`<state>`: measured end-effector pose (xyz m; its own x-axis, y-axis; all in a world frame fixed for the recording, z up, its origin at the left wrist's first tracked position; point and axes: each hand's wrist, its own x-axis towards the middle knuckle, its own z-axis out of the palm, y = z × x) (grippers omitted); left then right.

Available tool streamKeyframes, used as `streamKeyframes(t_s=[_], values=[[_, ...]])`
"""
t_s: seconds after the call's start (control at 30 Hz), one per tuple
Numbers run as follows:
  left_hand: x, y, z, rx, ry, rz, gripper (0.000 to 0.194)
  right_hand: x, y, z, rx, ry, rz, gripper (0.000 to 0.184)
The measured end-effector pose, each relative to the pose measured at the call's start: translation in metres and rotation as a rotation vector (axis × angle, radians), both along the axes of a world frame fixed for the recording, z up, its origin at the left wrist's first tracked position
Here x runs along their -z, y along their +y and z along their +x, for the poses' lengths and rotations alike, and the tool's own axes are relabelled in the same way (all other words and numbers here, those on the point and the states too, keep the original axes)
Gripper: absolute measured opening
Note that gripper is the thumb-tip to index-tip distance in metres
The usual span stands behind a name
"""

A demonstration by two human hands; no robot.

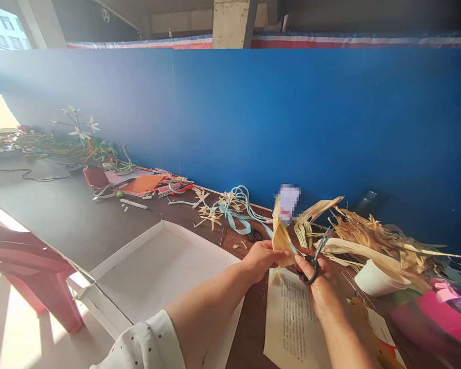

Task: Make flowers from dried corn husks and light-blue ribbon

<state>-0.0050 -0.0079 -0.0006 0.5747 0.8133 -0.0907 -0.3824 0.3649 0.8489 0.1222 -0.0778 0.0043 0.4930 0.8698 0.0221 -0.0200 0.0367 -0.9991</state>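
Observation:
My left hand (260,259) pinches the lower end of a dry, tan corn-husk strip (280,231) that stands upright above the table. My right hand (319,287) grips black-handled scissors (317,254), their blades pointing up and to the right, just beside the husk. Both hands hover over a printed paper sheet (292,320) lying on the brown table.
A heap of dry husks (372,236) and a white cup (374,279) lie to the right, with pink items (441,305) beyond. A shallow white cardboard tray (153,266) sits to the left. Light blue ribbon and straw stars (230,210) lie by the blue wall (292,118). A red plastic chair (30,271) stands at far left.

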Motion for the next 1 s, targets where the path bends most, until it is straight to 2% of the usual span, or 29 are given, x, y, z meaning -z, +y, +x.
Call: streamKeyframes(t_s=[0.17, 0.3, 0.47, 0.67, 0.77, 0.87, 1.0], values=[[0.0, -0.001, 0.002, -0.062, 0.004, -0.027, 0.052, -0.003, -0.001, -0.003, -0.018, 0.031, -0.023, 0.039], [-0.007, 0.006, -0.004, -0.107, -0.037, -0.059, 0.05, -0.006, -0.003, -0.004, -0.081, -0.071, -0.096, 0.035], [-0.009, 0.026, -0.018, -0.228, -0.116, -0.063, 0.043, -0.011, -0.01, -0.009, -0.264, -0.059, -0.232, 0.047], [-0.01, 0.034, -0.023, -0.246, -0.201, -0.071, 0.042, -0.006, -0.013, -0.009, -0.494, -0.058, -0.285, 0.052], [-0.009, 0.033, -0.022, -0.255, -0.199, -0.056, 0.042, -0.008, -0.013, -0.011, -0.499, -0.143, -0.292, 0.051], [-0.008, 0.031, -0.021, -0.256, -0.175, -0.032, 0.042, -0.012, -0.012, -0.013, -0.447, -0.176, -0.274, 0.05], [-0.01, 0.027, -0.019, -0.237, -0.121, -0.014, 0.042, -0.008, -0.011, -0.011, -0.409, -0.194, -0.244, 0.049]])
